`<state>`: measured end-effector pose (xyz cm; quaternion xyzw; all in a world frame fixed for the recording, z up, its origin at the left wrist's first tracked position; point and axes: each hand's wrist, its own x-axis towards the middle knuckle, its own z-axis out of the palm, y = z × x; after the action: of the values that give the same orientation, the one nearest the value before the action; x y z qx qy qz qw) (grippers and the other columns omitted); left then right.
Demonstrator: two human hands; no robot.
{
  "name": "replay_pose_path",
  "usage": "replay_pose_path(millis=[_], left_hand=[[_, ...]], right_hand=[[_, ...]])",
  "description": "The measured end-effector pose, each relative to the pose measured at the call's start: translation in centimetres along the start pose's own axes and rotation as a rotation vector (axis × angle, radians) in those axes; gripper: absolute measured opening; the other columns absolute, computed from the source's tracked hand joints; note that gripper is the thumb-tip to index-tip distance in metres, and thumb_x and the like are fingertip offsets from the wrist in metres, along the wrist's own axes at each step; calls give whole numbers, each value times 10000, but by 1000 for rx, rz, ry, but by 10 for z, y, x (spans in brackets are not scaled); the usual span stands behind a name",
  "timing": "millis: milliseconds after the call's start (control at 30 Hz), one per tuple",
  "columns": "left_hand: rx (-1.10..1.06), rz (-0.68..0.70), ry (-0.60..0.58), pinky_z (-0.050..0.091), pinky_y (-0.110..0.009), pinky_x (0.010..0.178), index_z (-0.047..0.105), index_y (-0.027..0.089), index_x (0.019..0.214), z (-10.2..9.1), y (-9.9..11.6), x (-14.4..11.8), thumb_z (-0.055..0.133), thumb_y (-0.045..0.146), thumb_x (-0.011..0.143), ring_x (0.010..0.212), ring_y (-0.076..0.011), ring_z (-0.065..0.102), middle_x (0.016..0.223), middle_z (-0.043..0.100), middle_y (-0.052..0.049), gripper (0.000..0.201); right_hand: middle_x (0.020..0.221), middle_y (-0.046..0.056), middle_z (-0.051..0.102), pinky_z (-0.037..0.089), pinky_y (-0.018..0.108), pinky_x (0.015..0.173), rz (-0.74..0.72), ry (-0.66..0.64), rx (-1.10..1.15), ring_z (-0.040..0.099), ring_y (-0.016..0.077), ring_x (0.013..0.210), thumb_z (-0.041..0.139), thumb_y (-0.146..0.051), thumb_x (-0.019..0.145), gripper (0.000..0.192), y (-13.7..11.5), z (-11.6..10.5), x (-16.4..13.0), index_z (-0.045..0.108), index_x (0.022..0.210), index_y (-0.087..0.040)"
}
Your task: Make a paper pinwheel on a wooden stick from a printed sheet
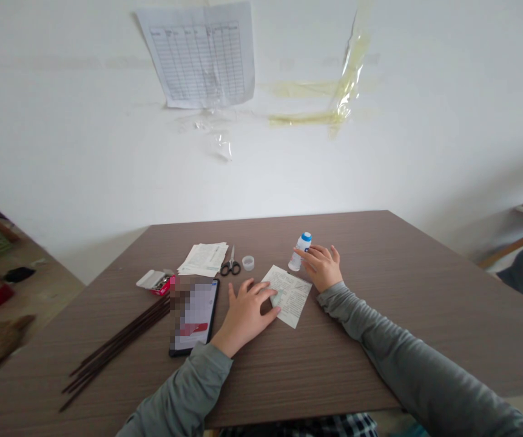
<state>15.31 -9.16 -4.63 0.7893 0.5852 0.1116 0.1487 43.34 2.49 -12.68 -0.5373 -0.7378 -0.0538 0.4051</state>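
My left hand (247, 311) lies flat on the brown table, fingers spread, pressing the left edge of a small printed paper sheet (291, 295). My right hand (323, 265) rests at the sheet's far right corner, its fingertips touching a small white glue bottle with a blue cap (300, 250) that leans tilted on the table. Whether the fingers grip the bottle or only touch it is unclear.
A phone (195, 315) lies left of my left hand. Dark thin sticks (116, 349) lie further left. A small box (156, 281), a stack of printed papers (204, 258), scissors (230, 264) and a small clear cap (247, 263) sit behind. The table's front edge (307, 413) is near.
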Motion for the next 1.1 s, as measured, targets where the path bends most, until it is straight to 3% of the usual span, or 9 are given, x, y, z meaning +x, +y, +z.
replay_pose_path(millis=[200, 400, 533, 700, 833, 933, 1100], left_hand=[[1, 1, 15, 255, -1058, 1518, 966, 436, 1554, 3, -3, 1, 921, 434, 1160, 1828, -555, 587, 1846, 820, -92, 397], [1, -3, 20, 255, -1067, 1515, 973, 438, 1542, 3, -2, 1, 938, 410, 1156, 1832, -561, 588, 1851, 818, -82, 389], [25, -17, -20, 208, -1074, 1526, 946, 403, 1613, -2, 2, 0, 888, 363, 1190, 1875, -560, 551, 1905, 775, -93, 429], [18, -24, -18, 214, -1065, 1531, 956, 425, 1587, -5, 3, -1, 909, 368, 1181, 1877, -552, 561, 1899, 782, -76, 413], [7, -13, -10, 197, -1094, 1510, 961, 404, 1583, -5, 2, -1, 920, 366, 1171, 1859, -567, 577, 1884, 792, -100, 415], [7, -11, -18, 195, -1089, 1514, 958, 404, 1588, -5, 2, -1, 909, 369, 1178, 1864, -564, 571, 1897, 781, -98, 414], [16, -17, -11, 207, -1067, 1528, 963, 415, 1572, -6, 3, -1, 915, 350, 1175, 1861, -548, 584, 1885, 794, -82, 405]], right_hand=[[1436, 96, 945, 396, 775, 1489, -109, -97, -19, 785, 397, 1424, 748, -129, 1122, 623, -3, -6, 4, 959, 1561, -518], [1523, 126, 912, 583, 708, 1422, -143, -152, 14, 833, 399, 1418, 785, -172, 1150, 580, 4, -3, 5, 949, 1621, -467], [1562, 160, 884, 703, 647, 1301, -153, -153, 159, 864, 406, 1408, 778, -240, 1161, 482, 8, -3, 6, 980, 1571, -393], [1461, 179, 883, 760, 642, 1218, -89, -21, 408, 889, 411, 1353, 795, -407, 1161, 277, 11, -1, 9, 1024, 1289, -318], [1272, 150, 929, 763, 644, 1188, 8, 59, 488, 900, 420, 1279, 878, -551, 1095, 256, 11, -1, 11, 937, 1095, -301], [1177, 131, 949, 781, 611, 1122, 140, 59, 532, 925, 404, 1181, 941, -661, 1017, 376, 9, 1, 12, 856, 1079, -300], [1181, 110, 979, 801, 575, 1049, 285, -30, 665, 961, 367, 1064, 1061, -675, 857, 584, 7, 6, 13, 853, 1243, -289]])
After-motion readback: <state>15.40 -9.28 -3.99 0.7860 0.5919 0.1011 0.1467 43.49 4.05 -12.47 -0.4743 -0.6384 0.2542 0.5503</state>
